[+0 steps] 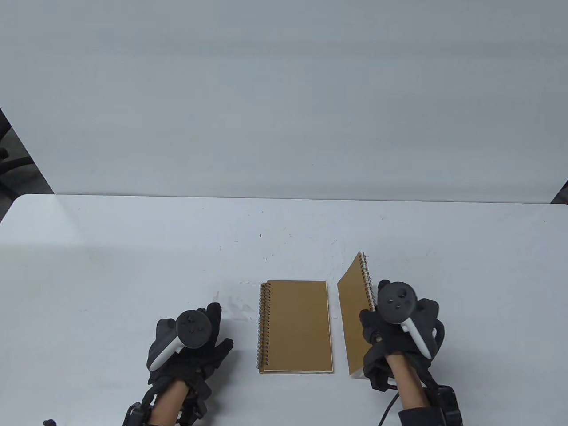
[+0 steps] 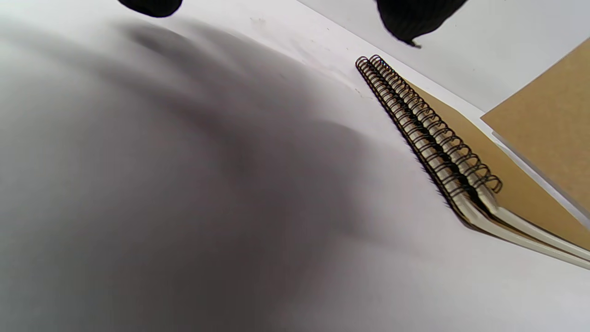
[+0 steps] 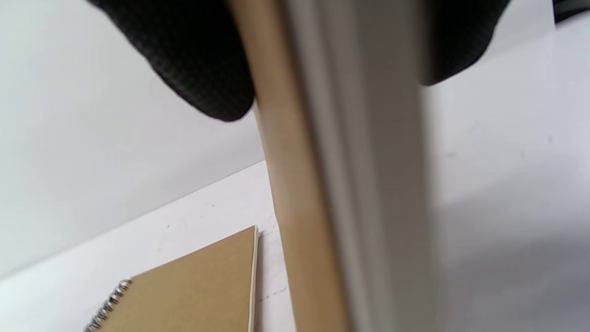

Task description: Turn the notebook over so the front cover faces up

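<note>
A brown spiral notebook (image 1: 355,310) stands tilted on its edge at the right, spiral side up and to the right. My right hand (image 1: 390,328) grips it near the spiral, with fingers on both faces; the right wrist view shows the notebook's edge (image 3: 350,184) between my gloved fingers (image 3: 203,69). A stack of two brown spiral notebooks (image 1: 296,326) lies flat in the middle, spirals on the left, also in the left wrist view (image 2: 433,138). My left hand (image 1: 195,341) rests palm down on the table left of that stack, holding nothing.
The white table (image 1: 133,266) extends far beyond the notebooks, with a white wall panel (image 1: 284,97) behind it. Faint scuff marks lie on the table near the stack.
</note>
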Demonstrator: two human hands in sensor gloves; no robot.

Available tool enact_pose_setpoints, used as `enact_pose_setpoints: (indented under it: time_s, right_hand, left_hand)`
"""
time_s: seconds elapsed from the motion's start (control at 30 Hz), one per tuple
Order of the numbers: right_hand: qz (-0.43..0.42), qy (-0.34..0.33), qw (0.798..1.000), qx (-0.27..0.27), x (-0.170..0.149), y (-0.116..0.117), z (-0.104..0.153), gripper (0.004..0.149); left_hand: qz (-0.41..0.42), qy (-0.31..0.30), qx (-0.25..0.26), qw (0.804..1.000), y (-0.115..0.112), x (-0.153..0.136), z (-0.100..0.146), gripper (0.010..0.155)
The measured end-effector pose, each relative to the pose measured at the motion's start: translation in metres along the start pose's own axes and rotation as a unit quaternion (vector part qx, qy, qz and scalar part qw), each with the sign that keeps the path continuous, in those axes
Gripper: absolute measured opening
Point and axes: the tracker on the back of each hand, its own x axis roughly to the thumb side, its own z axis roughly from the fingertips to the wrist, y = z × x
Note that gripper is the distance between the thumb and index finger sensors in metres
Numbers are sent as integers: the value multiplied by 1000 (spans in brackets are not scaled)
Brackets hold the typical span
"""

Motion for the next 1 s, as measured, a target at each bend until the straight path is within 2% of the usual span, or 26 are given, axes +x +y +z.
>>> enact_pose_setpoints:
  time_s: [0.17, 0.43, 0.57, 0.77, 0.93, 1.0]
  right_hand:
    - [91, -24, 995, -40, 48, 11, 5, 71]
    - [148, -20, 989, -23, 96, 40, 2, 71]
    - [114, -15, 993, 19, 112, 59, -2, 71]
    - [128, -19, 988, 80, 133, 94, -9, 74]
    - [127, -12, 987, 95, 140, 122, -11, 75]
    - [118, -14, 986, 117, 140, 131, -11, 78]
  left_hand:
    - [14, 1, -15, 1000, -1, 0, 2, 86]
    - [28, -7, -25, 999, 0, 3, 5, 87]
    - [32, -12, -23, 999, 0, 3, 4, 87]
    - [31, -12, -26, 999, -1, 3, 4, 87]
    - [31, -9, -30, 999, -1, 3, 5, 87]
    - [32, -8, -31, 999, -1, 3, 5, 87]
